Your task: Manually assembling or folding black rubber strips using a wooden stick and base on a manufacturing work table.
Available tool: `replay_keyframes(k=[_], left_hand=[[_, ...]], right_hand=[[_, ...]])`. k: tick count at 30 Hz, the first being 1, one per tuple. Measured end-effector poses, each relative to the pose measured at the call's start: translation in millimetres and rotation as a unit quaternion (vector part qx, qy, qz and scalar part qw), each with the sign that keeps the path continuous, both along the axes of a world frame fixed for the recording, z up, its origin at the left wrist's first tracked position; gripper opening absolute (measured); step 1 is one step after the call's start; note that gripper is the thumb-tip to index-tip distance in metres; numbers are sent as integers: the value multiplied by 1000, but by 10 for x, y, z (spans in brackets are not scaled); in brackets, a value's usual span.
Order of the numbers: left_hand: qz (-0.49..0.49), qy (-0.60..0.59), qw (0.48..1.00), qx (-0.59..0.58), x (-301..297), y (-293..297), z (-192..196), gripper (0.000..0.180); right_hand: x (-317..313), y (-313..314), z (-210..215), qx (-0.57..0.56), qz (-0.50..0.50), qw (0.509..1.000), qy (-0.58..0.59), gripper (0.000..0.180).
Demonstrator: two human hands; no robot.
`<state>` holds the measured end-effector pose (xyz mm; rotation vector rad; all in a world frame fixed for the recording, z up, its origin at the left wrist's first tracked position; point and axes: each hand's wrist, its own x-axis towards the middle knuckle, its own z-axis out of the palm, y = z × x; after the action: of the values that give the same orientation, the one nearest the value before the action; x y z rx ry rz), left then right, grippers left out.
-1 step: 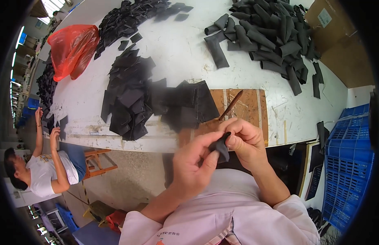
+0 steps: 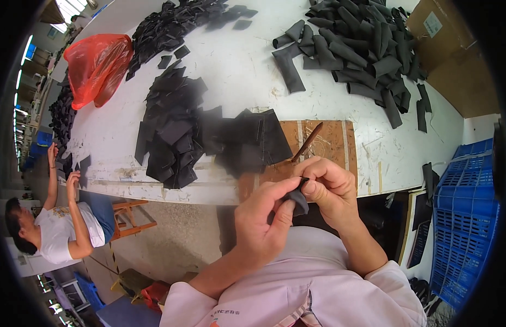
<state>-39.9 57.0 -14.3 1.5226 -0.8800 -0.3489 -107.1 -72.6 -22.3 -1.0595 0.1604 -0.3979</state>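
Note:
Between my two hands, in front of the table's near edge, is a small piece of black fabric [image 2: 297, 203]. My left hand [image 2: 264, 210] pinches it between thumb and fingers from the left. The thumb and forefinger of my right hand [image 2: 332, 191] close on its upper right corner. Part of the fabric is hidden behind my fingers. Just beyond my hands, a pointed brown stick-like tool [image 2: 308, 140] lies slanted over a brown board [image 2: 340, 155]. Flat black fabric pieces [image 2: 253, 136] overlap the board's left side, beside a heap of similar pieces [image 2: 174, 131].
Black fabric tubes [image 2: 362, 46] are piled at the far right by a cardboard box [image 2: 449, 60]. A red plastic bag [image 2: 97, 65] and more black pieces [image 2: 165, 27] lie far left. Blue crates [image 2: 465, 218] stand right. Another person [image 2: 73, 223] works at the left.
My left hand has shifted slightly, and the fabric between my fingers has turned, showing more of its lower right side. My right hand keeps its pinch almost in place.

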Motion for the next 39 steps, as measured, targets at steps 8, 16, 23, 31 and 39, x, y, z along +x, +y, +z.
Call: replay_keyframes(k=[8,16,23,31,39], left_hand=[[18,248,959,-140,52,-262,372,13],[-421,650,527,-350,485,-522,597,40],[-244,724,588,-264,551,-526,-272,25],[-139,795,492,-328,613,-545,-5,29],[2,44,998,-51,455,-556,111,42]], right_hand=[[27,-185,548,-254,-73,964,46,11],[273,-527,878,-42,70,995,55,21],[332,-588,21,138,98,971,168,21],[498,-652,126,-31,147,976,157,26],[386,-635,-175,-37,110,987,109,26]])
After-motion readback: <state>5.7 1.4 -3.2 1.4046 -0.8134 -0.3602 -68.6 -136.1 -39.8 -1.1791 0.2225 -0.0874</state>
